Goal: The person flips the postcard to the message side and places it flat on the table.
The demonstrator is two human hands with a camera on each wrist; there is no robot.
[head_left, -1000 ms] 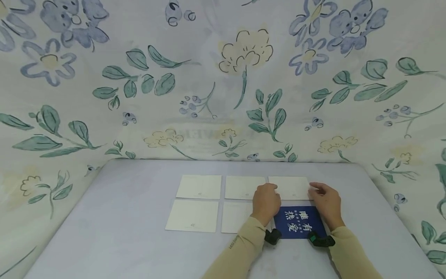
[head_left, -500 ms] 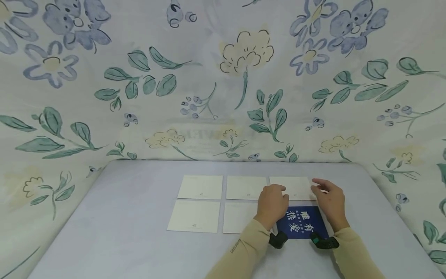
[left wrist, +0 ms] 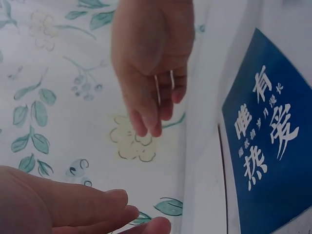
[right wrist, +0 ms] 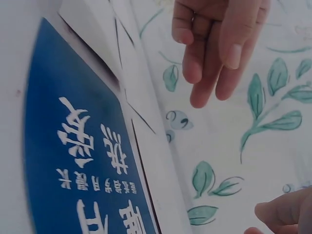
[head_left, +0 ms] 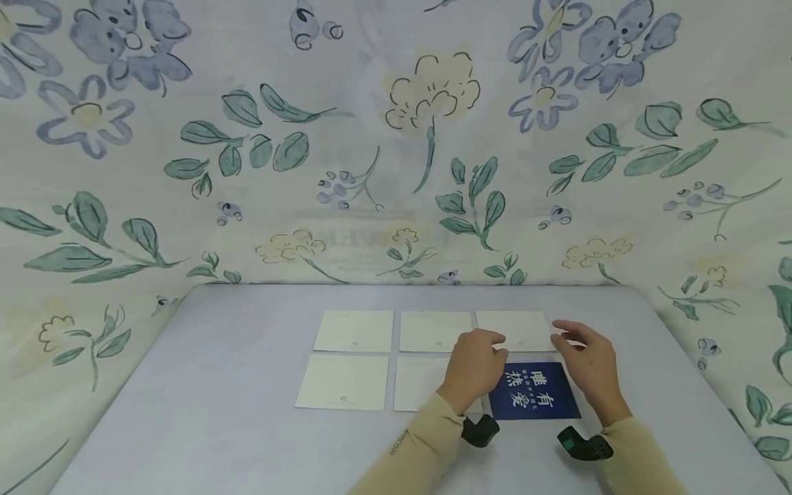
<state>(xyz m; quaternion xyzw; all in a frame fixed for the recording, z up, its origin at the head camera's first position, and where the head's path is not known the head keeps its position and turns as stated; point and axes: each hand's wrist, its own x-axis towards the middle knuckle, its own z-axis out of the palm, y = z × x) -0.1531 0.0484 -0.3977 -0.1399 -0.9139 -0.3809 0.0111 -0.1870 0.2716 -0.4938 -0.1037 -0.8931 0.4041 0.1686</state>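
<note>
A blue card with white characters [head_left: 535, 390] lies flat at the near right of two rows of cards. Directly behind it lies a pale card [head_left: 513, 323]. My left hand [head_left: 473, 368] hovers over the left side of these two, fingers relaxed and holding nothing; it hides part of a near-row pale card [head_left: 421, 381]. My right hand [head_left: 592, 364] is held just off their right side, thumb and fingers apart, nothing between them. In the left wrist view, the blue card [left wrist: 273, 141] sits below both hands. The right wrist view shows the same blue card [right wrist: 73, 131].
More pale cards stand in line to the left: a back-row left card [head_left: 355, 331], a back-row middle card [head_left: 427, 330] and a near-row left card [head_left: 344, 382]. They lie on a white table [head_left: 204, 412]. A flower-patterned cloth [head_left: 346, 137] hangs behind and at the sides.
Both hands have drawn off the edges of the back right card; the right hand has shifted right and the left hand's fingertips now overlap that card. The cards look unmoved.
</note>
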